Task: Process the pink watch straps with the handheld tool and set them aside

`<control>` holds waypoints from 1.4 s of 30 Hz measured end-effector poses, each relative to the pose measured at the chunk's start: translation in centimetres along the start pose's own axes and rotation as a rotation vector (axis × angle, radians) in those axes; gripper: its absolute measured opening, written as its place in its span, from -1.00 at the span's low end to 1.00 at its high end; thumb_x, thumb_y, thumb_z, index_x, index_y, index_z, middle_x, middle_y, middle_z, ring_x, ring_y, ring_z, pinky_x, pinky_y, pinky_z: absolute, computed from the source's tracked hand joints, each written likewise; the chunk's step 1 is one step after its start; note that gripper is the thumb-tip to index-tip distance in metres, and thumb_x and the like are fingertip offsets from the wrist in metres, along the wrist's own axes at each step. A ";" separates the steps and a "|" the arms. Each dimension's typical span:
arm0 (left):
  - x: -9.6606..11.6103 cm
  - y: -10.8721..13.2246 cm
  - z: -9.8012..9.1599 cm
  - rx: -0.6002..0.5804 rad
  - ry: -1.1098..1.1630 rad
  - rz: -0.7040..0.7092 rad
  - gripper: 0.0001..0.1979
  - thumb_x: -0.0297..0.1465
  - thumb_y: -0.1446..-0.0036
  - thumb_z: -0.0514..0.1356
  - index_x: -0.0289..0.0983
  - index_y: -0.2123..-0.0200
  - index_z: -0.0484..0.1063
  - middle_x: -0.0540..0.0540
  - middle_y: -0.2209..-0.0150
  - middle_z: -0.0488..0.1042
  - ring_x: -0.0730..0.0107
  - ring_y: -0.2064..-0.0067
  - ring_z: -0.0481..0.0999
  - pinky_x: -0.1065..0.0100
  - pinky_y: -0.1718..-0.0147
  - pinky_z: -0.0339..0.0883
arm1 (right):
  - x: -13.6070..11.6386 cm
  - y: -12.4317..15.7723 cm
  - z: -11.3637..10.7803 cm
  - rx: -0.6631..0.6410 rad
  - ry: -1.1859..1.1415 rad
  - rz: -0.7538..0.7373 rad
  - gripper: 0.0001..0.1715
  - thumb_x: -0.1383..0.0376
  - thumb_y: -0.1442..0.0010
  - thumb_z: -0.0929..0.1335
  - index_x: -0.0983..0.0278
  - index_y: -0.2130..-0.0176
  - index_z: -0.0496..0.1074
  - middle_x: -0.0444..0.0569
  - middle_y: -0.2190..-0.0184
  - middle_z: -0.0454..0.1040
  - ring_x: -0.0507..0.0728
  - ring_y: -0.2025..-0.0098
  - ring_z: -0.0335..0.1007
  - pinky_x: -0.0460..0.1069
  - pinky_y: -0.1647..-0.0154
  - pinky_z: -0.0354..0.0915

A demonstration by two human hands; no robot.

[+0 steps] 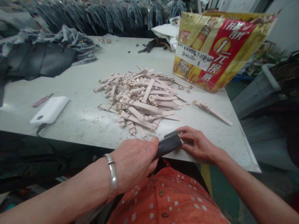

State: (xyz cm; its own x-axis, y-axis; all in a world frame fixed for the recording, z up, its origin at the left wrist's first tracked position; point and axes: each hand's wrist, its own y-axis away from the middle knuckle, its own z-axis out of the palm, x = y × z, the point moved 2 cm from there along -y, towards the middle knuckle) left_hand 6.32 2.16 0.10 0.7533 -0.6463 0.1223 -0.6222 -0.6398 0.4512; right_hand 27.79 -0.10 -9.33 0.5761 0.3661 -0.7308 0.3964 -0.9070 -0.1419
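- At the near edge of the pale table point(81, 124), the person's left hand point(136, 155) is clamped around a black tool point(169, 144), held in front of an orange shirt point(173, 199).
- At the tool's far end, the right hand point(198, 143) has thumb and fingers bent about a small pale bit point(182, 141); whether they pinch it cannot be told.
- The two hands are near each other but apart, the tool between them.
- Beyond the tool, beige straps point(142, 99) with gold-coloured buckles point(153, 99) lie in a loose heap.
- Right of the heap, a small strap bundle point(212, 112) lies near a yellow and red box point(217, 53).
- On the left, a white device point(50, 110) lies just beside a slim pink implement point(42, 100).
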 end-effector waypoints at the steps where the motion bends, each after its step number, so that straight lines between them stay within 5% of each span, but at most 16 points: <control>1: 0.0 -0.1 0.0 0.007 -0.008 0.001 -0.78 -0.26 -0.11 -0.06 -0.22 0.26 0.27 -0.09 0.46 0.47 0.24 0.43 0.48 0.34 0.52 0.18 | 0.0 0.0 -0.1 -0.012 -0.002 -0.007 -0.68 0.45 -0.02 0.33 0.21 0.18 0.46 0.00 0.02 0.33 0.13 0.03 0.29 0.04 0.02 0.26; 11: -1.4 1.7 -0.2 -0.051 -0.062 -0.049 -0.76 -0.21 -0.08 -0.04 -0.19 0.25 0.28 -0.06 0.47 0.48 0.23 0.42 0.49 0.33 0.51 0.18 | -0.3 0.2 -0.3 -0.014 0.023 -0.027 -0.62 0.48 -0.01 0.30 0.25 0.15 0.45 0.02 -0.01 0.31 0.13 0.02 0.30 0.03 0.01 0.26; 20: 0.3 -0.3 0.0 0.027 -0.051 -0.019 -0.76 -0.25 -0.08 -0.02 -0.25 0.25 0.29 -0.11 0.44 0.48 0.24 0.37 0.50 0.34 0.47 0.22 | -0.3 0.1 -0.2 -0.002 0.034 -0.049 -0.62 0.48 -0.04 0.27 0.23 0.14 0.45 0.01 0.01 0.33 0.13 0.01 0.29 0.03 0.00 0.25; 29: -2.4 2.1 0.4 0.048 -0.052 -0.102 -0.72 -0.19 -0.11 -0.06 -0.21 0.20 0.26 -0.09 0.43 0.49 0.22 0.38 0.49 0.31 0.45 0.23 | 0.0 0.2 0.0 -0.009 0.035 -0.029 -0.69 0.46 -0.06 0.28 0.25 0.18 0.46 0.02 0.01 0.32 0.12 0.04 0.30 0.02 0.03 0.27; 38: 0.1 0.3 0.3 0.052 -0.065 0.006 -0.75 -0.25 -0.10 -0.05 -0.24 0.23 0.28 -0.14 0.40 0.50 0.17 0.37 0.49 0.30 0.45 0.22 | -0.1 0.1 0.0 -0.004 0.017 -0.041 -0.64 0.47 -0.06 0.28 0.23 0.14 0.45 0.01 0.02 0.34 0.12 0.01 0.28 0.03 -0.01 0.24; 42: -0.5 0.0 0.3 0.090 -0.040 -0.021 -0.75 -0.24 -0.10 -0.04 -0.23 0.23 0.28 -0.11 0.41 0.49 0.23 0.39 0.47 0.34 0.46 0.20 | -0.3 0.0 -0.2 -0.010 0.007 -0.038 -0.62 0.47 -0.06 0.28 0.21 0.13 0.44 -0.02 0.02 0.34 0.12 0.00 0.27 0.03 -0.04 0.21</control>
State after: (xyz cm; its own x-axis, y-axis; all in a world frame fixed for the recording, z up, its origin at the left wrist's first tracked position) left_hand 5.87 2.37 -0.28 0.7581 -0.6474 0.0779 -0.6247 -0.6868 0.3715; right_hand 27.78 -0.21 -9.00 0.5656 0.4015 -0.7203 0.4249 -0.8905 -0.1627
